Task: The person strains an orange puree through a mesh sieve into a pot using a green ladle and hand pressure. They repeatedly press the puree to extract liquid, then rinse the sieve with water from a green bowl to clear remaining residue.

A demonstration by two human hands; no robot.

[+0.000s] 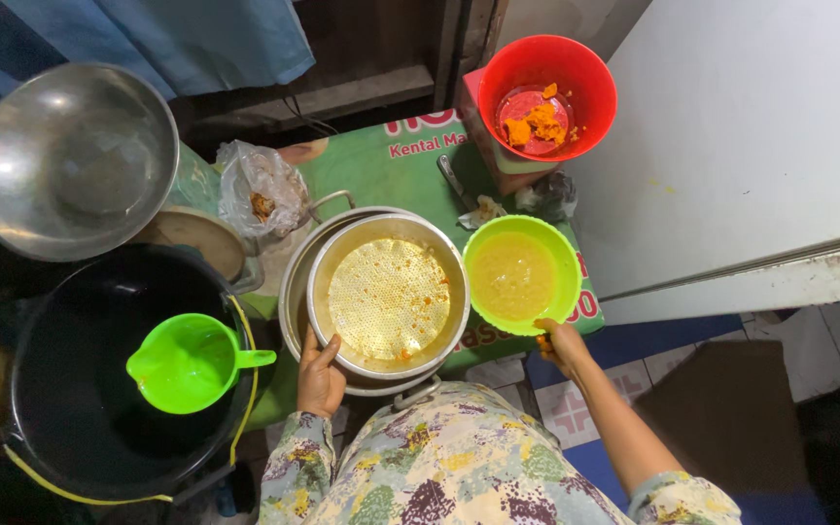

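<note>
Gripping with both hands: your left hand [320, 374] clasps the near-left rim of the round perforated metal strainer [388, 297], fingers curled over its edge; your right hand [564, 343] pinches the near rim of the lime-green plastic bowl [522, 275], which holds yellowish liquid. Strainer sits inside a larger steel pot [296, 282] on the green-covered table [371, 165], centre of scene; orange flecks dot its mesh. Green bowl lies just right of the strainer, rims nearly touching. Far right: red plastic bowl [585, 117] with orange paste. Left: black bucket [80, 369] with a bright green jug [187, 363] in it. Far left: empty steel bowl [72, 160].
</note>
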